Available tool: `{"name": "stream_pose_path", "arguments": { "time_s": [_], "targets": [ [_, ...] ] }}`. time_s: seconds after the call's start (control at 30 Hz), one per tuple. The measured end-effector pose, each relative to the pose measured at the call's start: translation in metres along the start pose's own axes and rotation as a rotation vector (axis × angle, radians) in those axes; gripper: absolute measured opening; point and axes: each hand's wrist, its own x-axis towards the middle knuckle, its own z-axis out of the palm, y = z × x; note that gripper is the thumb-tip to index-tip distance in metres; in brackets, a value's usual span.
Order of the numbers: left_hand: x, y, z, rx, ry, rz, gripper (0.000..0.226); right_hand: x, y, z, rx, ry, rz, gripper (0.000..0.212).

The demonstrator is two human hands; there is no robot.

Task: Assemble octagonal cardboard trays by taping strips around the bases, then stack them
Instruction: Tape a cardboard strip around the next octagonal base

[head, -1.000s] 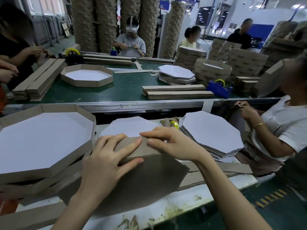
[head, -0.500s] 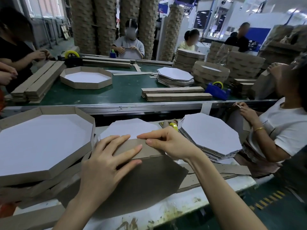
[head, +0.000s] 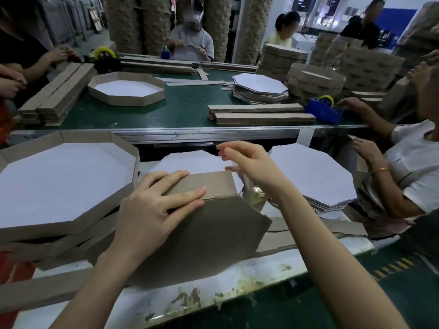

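The bench (head: 166, 302) edge supports the octagonal base (head: 202, 238), which is tipped up with its brown underside toward the operator so that one edge is presented for joining. The strip (head: 206, 184) is folded against that upper edge. The left hand (head: 152, 210) lies flat across the seam, fingers (head: 185, 194) straight and pressing, apparently to keep the strip and base aligned for taping. The right hand (head: 251, 167) hangs just beyond the strip's right end, thumb and forefinger close together; blur prevents confirming whether they pinch tape. Finished trays (head: 66, 181) sit stacked at left and blank bases (head: 313, 174) at right, both within reach. The far bench (head: 185, 110) carries strip bundles (head: 261, 115) and a blue tape dispenser (head: 323, 110).
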Motion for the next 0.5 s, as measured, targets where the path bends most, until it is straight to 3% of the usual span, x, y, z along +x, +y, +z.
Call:
{"name": "stream_pose_path", "arguments": {
  "time_s": [0.1, 0.2, 0.33, 0.5],
  "targets": [
    [0.003, -0.004, 0.002, 0.003, 0.004, -0.025, 0.029, 0.031, 0.037, -0.014, 0.075, 0.195, 0.231, 0.025],
    [0.007, -0.007, 0.003, -0.002, -0.003, -0.017, 0.029, 0.055, 0.087, -0.028, -0.018, 0.294, 0.486, 0.027],
    [0.014, -0.007, 0.004, -0.008, -0.028, -0.019, 0.029, 0.071, 0.147, -0.044, -0.309, 0.300, 0.725, 0.013],
    [0.030, 0.000, 0.009, 0.019, -0.059, -0.048, 0.030, 0.088, 0.199, -0.054, -0.484, 0.213, 0.900, 0.030]
  ]
}}
